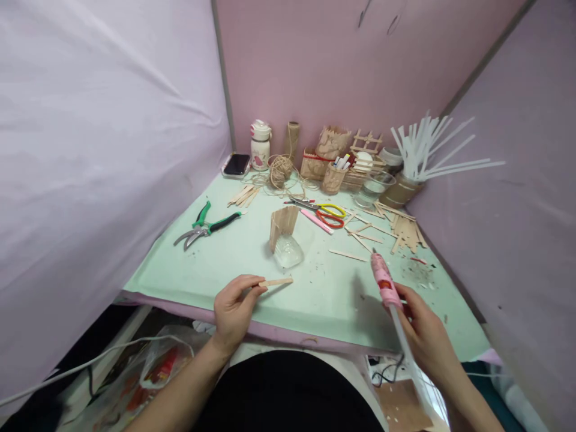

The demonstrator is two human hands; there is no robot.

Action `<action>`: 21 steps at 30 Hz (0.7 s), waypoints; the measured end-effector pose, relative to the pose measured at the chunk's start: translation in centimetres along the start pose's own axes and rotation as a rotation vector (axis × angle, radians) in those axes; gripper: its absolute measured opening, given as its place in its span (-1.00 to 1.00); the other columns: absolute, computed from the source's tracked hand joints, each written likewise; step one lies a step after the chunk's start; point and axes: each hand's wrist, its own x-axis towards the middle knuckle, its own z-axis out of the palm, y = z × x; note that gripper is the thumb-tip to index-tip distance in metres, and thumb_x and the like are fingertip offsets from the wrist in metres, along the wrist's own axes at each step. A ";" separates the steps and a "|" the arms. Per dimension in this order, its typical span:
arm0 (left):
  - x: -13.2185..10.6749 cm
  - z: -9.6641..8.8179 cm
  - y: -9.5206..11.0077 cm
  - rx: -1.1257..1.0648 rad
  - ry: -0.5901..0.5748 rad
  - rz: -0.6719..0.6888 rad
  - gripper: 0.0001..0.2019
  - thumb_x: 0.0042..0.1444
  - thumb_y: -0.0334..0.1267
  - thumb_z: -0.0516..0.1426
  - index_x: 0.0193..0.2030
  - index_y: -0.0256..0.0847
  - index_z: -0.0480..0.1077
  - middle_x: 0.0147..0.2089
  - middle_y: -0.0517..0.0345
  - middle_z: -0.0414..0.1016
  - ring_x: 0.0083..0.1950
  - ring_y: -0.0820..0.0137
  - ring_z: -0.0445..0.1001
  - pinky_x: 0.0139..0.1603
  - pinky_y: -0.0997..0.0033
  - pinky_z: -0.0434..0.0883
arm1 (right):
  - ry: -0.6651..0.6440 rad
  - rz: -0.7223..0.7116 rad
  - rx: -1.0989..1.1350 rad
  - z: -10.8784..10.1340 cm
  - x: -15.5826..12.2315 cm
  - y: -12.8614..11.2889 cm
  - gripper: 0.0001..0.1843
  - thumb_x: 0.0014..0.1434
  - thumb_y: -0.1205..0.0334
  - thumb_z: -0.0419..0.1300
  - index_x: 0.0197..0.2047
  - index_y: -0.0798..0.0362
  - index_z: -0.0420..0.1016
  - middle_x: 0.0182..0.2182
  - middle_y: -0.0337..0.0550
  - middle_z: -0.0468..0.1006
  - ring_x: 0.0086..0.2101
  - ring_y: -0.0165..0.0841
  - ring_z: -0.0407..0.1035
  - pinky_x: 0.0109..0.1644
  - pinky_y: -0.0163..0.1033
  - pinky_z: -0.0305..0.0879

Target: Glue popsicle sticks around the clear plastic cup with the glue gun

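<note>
My left hand (237, 305) is closed, pinching one end of a wooden craft stick (278, 282) near the table's front edge. In my right hand (416, 315) is a pink hot glue gun (384, 281), with a long white glue stick (402, 336) trailing from its back. The gun's nozzle points away from me, above the table. Just beyond the craft stick stands a clear glass dish (288, 253). Upright craft sticks (283, 227) line its left and back sides, side by side like a small wall.
Green-handled pruning shears (207, 227) lie at left. Scissors (330, 215), a pink pen (317, 221) and loose craft sticks (407, 233) lie behind and right. Along the back stand a white bottle (260, 147), twine ball (281, 170), glass cup (373, 189) and glue sticks (423, 147); a phone (236, 164) lies left.
</note>
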 end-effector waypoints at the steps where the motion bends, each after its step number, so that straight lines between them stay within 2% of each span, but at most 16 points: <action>1: 0.0 0.0 0.1 0.004 -0.004 0.009 -0.90 -0.05 -0.35 0.33 -0.36 -0.08 0.62 -0.34 0.12 0.62 -0.28 0.32 0.54 -0.18 0.35 0.47 | -0.024 -0.004 0.075 0.5 -0.5 -1.4 -0.60 0.29 -0.06 -0.01 0.03 -0.01 0.38 -0.16 -0.02 0.57 -0.23 -0.19 0.47 -0.20 -0.16 0.41; 3: 0.1 -0.1 0.2 0.017 -0.015 0.028 -0.89 -0.05 -0.36 0.32 -0.35 -0.07 0.62 -0.34 0.11 0.62 -0.28 0.32 0.53 -0.19 0.34 0.46 | -0.123 -0.066 0.210 1.9 -1.4 -4.1 -0.67 0.32 0.00 -0.04 -0.06 -0.02 0.42 -0.18 -0.05 0.57 -0.25 -0.22 0.48 -0.24 -0.20 0.42; 5: 0.1 -0.2 0.3 0.033 -0.016 0.047 -0.89 -0.03 -0.36 0.31 -0.34 -0.07 0.63 -0.34 0.11 0.62 -0.29 0.32 0.53 -0.21 0.35 0.46 | -0.158 -0.178 0.332 3.5 -2.0 -6.3 -0.76 0.32 0.08 -0.02 -0.15 -0.03 0.42 -0.27 -0.10 0.56 -0.25 -0.23 0.48 -0.25 -0.22 0.42; 8: 0.0 -0.3 0.4 0.060 -0.020 0.060 -0.87 0.00 -0.37 0.30 -0.31 -0.06 0.63 -0.33 0.11 0.62 -0.28 0.32 0.54 -0.20 0.36 0.46 | -0.213 -0.359 0.402 5.8 -2.5 -8.3 -0.82 0.28 0.21 0.01 -0.09 -0.04 0.37 -0.32 -0.15 0.53 -0.35 -0.29 0.46 -0.31 -0.26 0.41; 12: -0.2 -0.4 0.4 0.078 -0.020 0.058 -0.85 0.03 -0.37 0.28 -0.28 -0.05 0.63 -0.30 0.10 0.63 -0.26 0.31 0.56 -0.18 0.35 0.48 | -0.252 -0.537 0.402 7.5 -2.7 -8.7 -0.73 0.24 0.31 0.04 0.01 -0.05 0.31 -0.18 -0.08 0.52 -0.24 -0.27 0.46 -0.17 -0.20 0.42; 21: -0.3 -0.4 0.4 0.077 -0.044 0.081 -0.81 0.05 -0.39 0.26 -0.23 -0.04 0.63 -0.28 0.09 0.63 -0.26 0.32 0.55 -0.20 0.37 0.48 | -0.293 -0.614 0.405 8.7 -3.2 -8.3 -0.66 0.27 0.25 0.05 0.12 -0.03 0.25 -0.15 -0.04 0.51 -0.22 -0.21 0.43 -0.16 -0.14 0.41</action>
